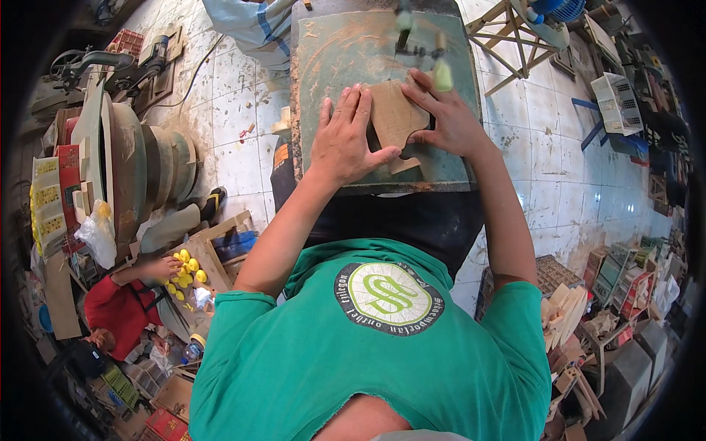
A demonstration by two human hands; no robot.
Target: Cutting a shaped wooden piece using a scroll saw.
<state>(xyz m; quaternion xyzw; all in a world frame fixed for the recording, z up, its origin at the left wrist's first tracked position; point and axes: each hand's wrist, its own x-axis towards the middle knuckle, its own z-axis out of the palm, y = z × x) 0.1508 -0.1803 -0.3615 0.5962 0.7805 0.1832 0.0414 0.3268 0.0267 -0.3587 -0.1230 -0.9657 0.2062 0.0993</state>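
Flat pale wooden cut-out piece [395,117] lying on dusty green machine bench [331,59], just below the thin saw blade [404,33]. Left hand [344,136] spread flat, pressing its left part; right hand [447,117] pinning the right edge, fingers [419,84] close to the blade. No closed grip, only open palms bearing down. Likely risk: a slip of the piece carrying fingertips into the blade. Blurred yellow-green knob [443,75] overhanging the right hand. Stacked round wooden discs [140,165] at left; another person in a red sleeve [121,305] near yellow pieces [185,270].

A flat, pale wooden cutout piece [393,117] with curved notched edges lies on the green saw table.
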